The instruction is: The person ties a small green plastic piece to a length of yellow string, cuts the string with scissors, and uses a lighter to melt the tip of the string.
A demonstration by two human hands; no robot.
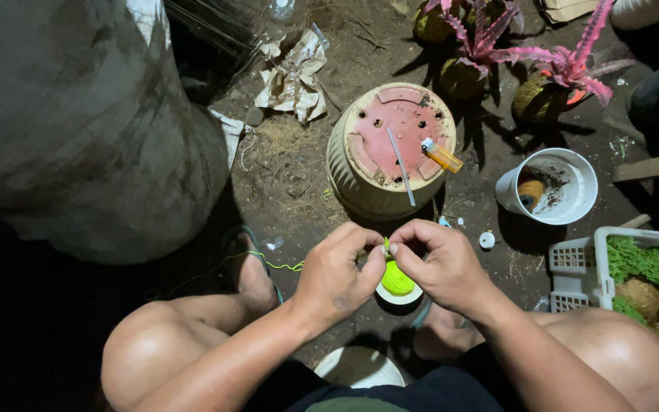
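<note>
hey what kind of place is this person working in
Probably an outdoor garden or plant nursery corner at night. The ground is bare soil, an upturned flowerpot serves as a small table, and pink-leaved plants sit nearby beside a crate of moss.

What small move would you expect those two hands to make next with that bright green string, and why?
Probably a short pull to draw more string off: both the left hand and right hand pinch the thin bright green string just above the round green spool, and a loose length trails off to the left.
</note>
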